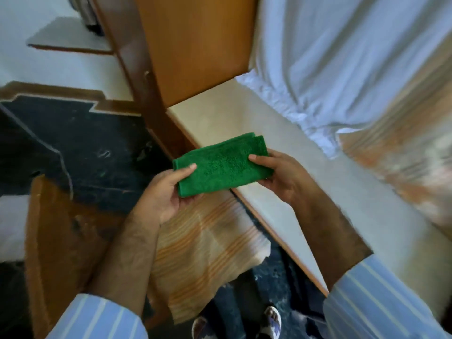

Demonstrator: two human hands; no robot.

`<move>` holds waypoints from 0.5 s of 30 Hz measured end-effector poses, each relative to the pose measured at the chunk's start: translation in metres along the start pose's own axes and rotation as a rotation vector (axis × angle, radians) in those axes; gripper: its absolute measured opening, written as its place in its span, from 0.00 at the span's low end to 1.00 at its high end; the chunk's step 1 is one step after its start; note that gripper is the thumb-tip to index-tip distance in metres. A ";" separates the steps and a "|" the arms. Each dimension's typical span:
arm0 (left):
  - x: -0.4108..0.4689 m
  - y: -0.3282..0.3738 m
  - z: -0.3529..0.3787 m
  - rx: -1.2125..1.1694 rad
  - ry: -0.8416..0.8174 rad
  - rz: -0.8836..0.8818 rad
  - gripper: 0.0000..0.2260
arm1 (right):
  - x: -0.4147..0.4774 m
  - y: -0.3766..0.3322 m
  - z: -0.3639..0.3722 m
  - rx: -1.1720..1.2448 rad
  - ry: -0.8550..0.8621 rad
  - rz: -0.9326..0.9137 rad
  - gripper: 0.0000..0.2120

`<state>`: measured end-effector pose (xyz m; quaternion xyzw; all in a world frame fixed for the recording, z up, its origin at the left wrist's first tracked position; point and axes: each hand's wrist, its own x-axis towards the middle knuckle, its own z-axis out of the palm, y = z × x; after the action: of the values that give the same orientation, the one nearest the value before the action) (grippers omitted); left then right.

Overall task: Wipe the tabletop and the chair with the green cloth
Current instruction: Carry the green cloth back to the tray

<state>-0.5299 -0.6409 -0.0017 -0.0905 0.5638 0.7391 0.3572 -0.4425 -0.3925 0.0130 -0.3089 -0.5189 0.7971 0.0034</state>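
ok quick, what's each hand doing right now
Left hand: closed on the left end of the folded green cloth.
Right hand: closed on the cloth's right end, thumb on top.

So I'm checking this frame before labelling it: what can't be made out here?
Head view only:
- Folded green terry cloth: underside hidden; left hand and right hand cover its ends.
- Wooden chair: seat under striped orange fabric, cut off by bottom edge.
- Cream tabletop: far side under white sheet.

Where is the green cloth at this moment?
In the head view the green cloth is near the centre, folded and held between the left hand and right hand, above the near edge of the pale tabletop.
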 end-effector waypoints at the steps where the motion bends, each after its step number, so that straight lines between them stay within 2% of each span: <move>1: 0.004 -0.004 0.025 0.061 -0.024 0.016 0.09 | -0.015 -0.010 -0.025 0.001 0.048 -0.023 0.13; 3: 0.009 -0.011 0.073 0.148 -0.080 0.054 0.08 | -0.044 -0.028 -0.073 -0.011 0.136 -0.062 0.11; 6: 0.010 -0.025 0.155 0.246 -0.196 0.081 0.07 | -0.094 -0.049 -0.147 -0.023 0.272 -0.133 0.15; 10: 0.004 -0.055 0.263 0.323 -0.344 0.069 0.04 | -0.157 -0.066 -0.236 0.047 0.449 -0.201 0.15; 15: -0.025 -0.114 0.404 0.413 -0.534 0.093 0.09 | -0.240 -0.072 -0.359 0.130 0.614 -0.264 0.14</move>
<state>-0.3312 -0.2767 0.0643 0.2062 0.5918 0.6223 0.4691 -0.0927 -0.1415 0.0929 -0.4637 -0.4771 0.6910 0.2826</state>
